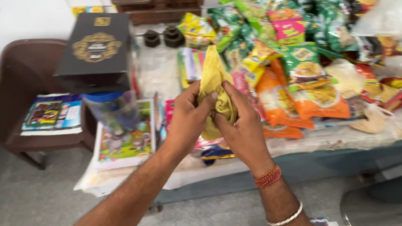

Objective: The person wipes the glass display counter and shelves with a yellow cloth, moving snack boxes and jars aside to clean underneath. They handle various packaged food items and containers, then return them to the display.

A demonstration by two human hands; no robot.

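Observation:
A crumpled yellow cloth (215, 78) is held up in front of me over the counter. My left hand (188, 118) grips its lower left side, thumb up against the fabric. My right hand (244, 126) clutches the bunched lower right part; that wrist carries red thread bands and a silver bangle. The cloth's top end sticks up above both hands, and its lower end hangs hidden behind them.
The counter (309, 162) bears several bright snack packets (294, 84), a black box (96, 51), a clear jar with a blue lid (112, 111) and a balance scale with weights (161, 5). A brown chair (22, 77) with a booklet stands left. A steel drum (385, 217) is at right.

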